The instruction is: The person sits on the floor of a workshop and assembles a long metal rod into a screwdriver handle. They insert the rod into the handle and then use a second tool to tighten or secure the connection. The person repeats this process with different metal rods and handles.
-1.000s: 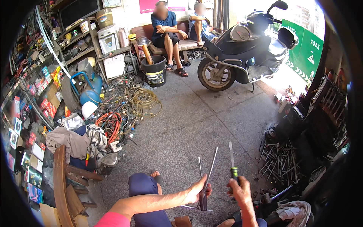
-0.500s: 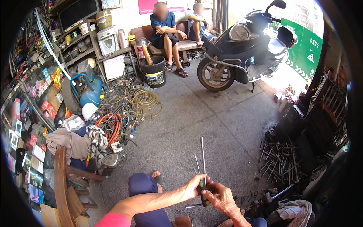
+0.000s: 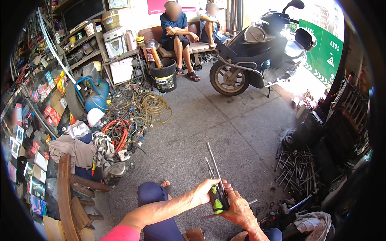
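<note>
In front of my knees both hands meet at a screwdriver with a black and lime-green handle. Its long steel shaft points up and away, leaning left. My left hand closes around the upper handle and the base of the shaft. A thinner metal shaft sticks up beside the long one; its lower end is hidden by the left hand. My right hand wraps the handle from the right, fingers bent. A thin metal rod shows just right of that hand; whether it is held or lies below, I cannot tell.
Loose metal rods are heaped on the right floor, near a rag. Coiled hoses, cables and a wooden chair fill the left. A scooter stands ahead; two people sit on a bench behind a black bucket.
The screwdriver's shaft has tipped to the left, and more of its green handle shows. My right hand has shifted slightly right. A rod end now shows beside it.
</note>
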Motion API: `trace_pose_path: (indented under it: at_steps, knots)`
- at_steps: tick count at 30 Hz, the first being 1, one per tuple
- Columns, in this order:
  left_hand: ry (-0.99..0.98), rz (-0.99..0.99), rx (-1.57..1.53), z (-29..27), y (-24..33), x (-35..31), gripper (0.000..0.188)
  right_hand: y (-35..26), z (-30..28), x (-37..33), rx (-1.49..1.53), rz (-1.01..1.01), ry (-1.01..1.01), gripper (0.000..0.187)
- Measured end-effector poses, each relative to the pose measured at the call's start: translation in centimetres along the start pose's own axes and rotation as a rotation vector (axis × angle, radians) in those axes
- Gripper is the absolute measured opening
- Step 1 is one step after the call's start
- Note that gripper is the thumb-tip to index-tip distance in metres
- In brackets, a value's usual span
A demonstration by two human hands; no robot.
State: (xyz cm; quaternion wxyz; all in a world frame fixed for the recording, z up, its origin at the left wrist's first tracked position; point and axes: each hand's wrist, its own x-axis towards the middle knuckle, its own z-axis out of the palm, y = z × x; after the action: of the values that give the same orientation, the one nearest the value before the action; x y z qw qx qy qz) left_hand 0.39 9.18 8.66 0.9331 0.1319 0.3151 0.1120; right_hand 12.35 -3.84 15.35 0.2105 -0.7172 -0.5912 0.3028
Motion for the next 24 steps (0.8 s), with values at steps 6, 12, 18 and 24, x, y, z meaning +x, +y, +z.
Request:
trace_pose_path:
  at_steps: [6,12,18,24]
  knots:
    - [0.011,-0.065,-0.008,-0.7,-0.1,-0.2,0.033,0.5,-0.8,-0.1,0.01,0.063,-0.101,0.071]
    - [0.022,-0.013,0.07,-1.5,0.1,0.3,0.034,1.5,0.6,-0.5,-0.022,0.002,-0.089,0.065]
    - [0.125,0.02,0.075,-1.2,0.3,0.6,0.035,2.7,2.2,-0.6,0.361,0.039,-0.142,0.05]
    - [0.21,0.01,0.162,-1.5,-0.1,0.5,0.032,3.4,1.6,-0.6,-0.043,-0.104,0.26,0.032]
